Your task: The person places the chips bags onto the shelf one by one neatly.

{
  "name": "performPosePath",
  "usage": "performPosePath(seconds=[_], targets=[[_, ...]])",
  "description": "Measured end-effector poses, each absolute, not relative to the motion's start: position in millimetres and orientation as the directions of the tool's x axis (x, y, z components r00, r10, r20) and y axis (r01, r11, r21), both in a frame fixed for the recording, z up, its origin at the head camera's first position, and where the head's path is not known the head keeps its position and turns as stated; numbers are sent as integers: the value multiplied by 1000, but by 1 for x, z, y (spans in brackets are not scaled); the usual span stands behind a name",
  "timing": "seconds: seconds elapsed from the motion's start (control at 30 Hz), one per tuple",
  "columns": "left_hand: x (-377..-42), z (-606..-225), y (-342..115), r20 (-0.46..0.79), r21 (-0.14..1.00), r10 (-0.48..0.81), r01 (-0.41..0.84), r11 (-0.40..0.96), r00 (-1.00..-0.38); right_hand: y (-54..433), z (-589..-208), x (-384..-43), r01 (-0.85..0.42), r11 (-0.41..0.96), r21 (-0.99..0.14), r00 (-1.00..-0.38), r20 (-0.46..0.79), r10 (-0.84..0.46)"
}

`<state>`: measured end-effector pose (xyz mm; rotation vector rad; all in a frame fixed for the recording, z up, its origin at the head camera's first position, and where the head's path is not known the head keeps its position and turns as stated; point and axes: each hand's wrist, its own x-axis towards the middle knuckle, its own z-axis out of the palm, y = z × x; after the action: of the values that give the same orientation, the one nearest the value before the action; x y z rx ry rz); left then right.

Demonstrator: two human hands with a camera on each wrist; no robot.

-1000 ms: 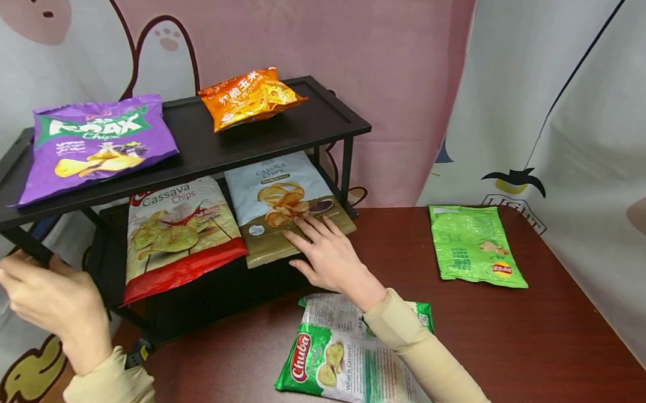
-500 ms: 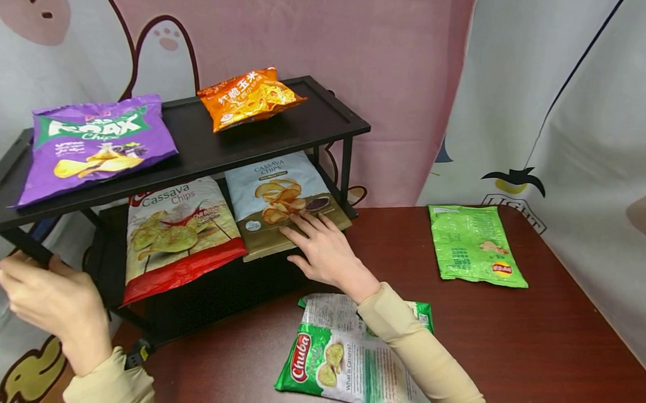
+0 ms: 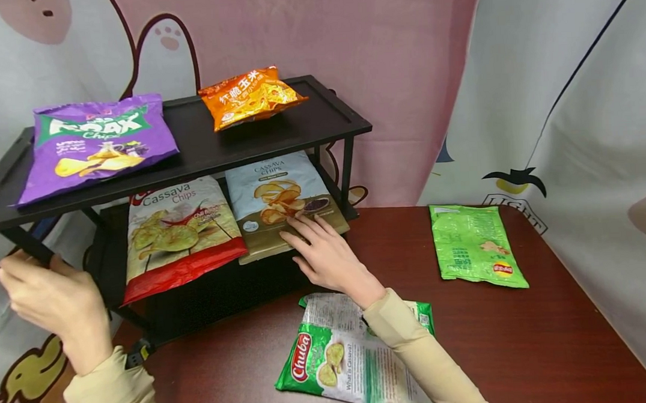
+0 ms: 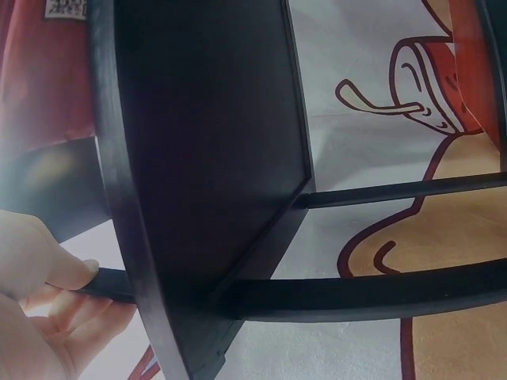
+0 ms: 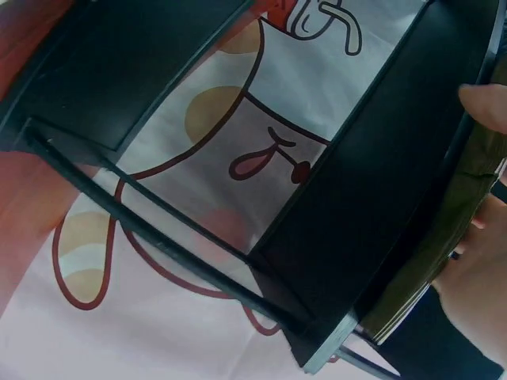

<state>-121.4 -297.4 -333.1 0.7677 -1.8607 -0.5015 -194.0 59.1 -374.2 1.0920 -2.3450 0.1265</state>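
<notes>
6 bags (image 3: 276, 197) (4 shelved), 2 hands (image 3: 329, 254), 1 rack (image 3: 191, 132), 1 table (image 3: 502, 344)

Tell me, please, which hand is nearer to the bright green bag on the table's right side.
Right. The right hand rests on the blue-gold chips bag, left of the bright green bag; the left hand grips the rack's post, farther left.

the head view is evenly bright and sharp, both wrist views dimmer, the left one hazy.
</notes>
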Motion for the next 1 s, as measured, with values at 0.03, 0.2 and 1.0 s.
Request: performPosePath(seconds=[0.03,0.2,1.0], targets=[[-122,-333,-297,655,646,-703,-278,711,-278,61,-375,-193,-745,652,142,-499,529,-686],[-122,-332,-297,651,651,-707,-276,707,-276,76,-377,-189,-793,585,169,-381,612,-693],[-121,-332,-296,653,642,-702,-284,712,-283,173,-451,-175,-427,857,-290,-823,-268,-501]])
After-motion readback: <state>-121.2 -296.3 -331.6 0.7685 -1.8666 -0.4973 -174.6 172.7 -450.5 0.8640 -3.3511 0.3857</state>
